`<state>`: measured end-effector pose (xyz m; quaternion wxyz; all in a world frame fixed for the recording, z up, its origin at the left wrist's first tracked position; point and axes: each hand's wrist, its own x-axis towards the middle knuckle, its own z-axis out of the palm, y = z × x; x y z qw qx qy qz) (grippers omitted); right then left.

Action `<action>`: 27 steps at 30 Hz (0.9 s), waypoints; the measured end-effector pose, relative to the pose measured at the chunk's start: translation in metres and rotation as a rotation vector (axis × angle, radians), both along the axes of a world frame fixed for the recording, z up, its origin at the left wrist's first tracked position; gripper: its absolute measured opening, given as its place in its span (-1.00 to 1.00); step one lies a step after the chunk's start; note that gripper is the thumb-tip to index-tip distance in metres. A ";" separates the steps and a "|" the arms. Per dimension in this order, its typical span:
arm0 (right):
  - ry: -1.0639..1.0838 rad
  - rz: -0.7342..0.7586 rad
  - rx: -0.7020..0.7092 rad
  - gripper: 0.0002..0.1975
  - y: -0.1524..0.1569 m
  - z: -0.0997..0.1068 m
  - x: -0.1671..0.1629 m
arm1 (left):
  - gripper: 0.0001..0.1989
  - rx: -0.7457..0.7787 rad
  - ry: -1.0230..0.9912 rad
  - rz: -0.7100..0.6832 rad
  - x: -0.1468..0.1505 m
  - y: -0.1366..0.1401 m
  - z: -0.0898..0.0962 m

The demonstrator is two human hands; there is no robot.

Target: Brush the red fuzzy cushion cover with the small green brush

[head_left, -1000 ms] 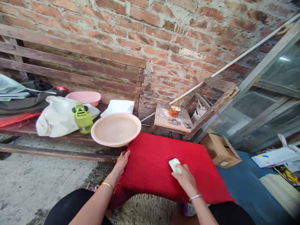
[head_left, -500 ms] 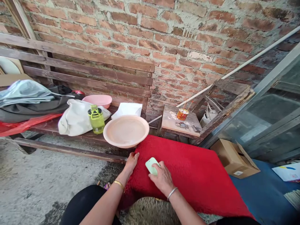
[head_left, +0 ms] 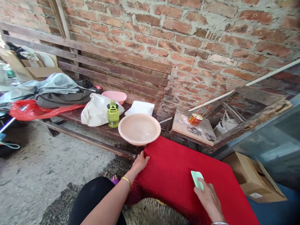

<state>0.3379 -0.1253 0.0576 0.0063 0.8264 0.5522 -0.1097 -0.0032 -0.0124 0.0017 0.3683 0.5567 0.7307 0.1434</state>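
A fuzzy red cloth [head_left: 173, 165] covers a low surface in front of me. My left hand [head_left: 140, 163] grips its left edge near the far corner, thumb on top and the other fingers partly hidden over the side. In my right hand [head_left: 208, 195] is a pale green, rounded oblong block [head_left: 197, 180], held by its sides against the cloth; its underside is hidden, so I cannot tell its exact kind. Just beyond my left hand, a shallow pale pink basin [head_left: 139, 129] sits at the bench's end.
On the wooden bench [head_left: 103, 134] are a green bottle [head_left: 113, 116], a white bag [head_left: 96, 111], a pink tub [head_left: 114, 96] and folded fabric. A small table [head_left: 180, 125] holds a red-gold tin [head_left: 195, 119] and padlocks. An open cardboard box [head_left: 253, 181] stands at right.
My right hand has slid the pale green block rightward across the red cloth. My left hand keeps its hold on the cloth's edge. The view has turned somewhat left.
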 end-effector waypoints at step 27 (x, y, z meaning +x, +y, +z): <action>0.118 -0.169 0.108 -0.29 0.069 0.013 0.022 | -0.29 0.012 0.349 -0.134 0.021 -0.009 0.021</action>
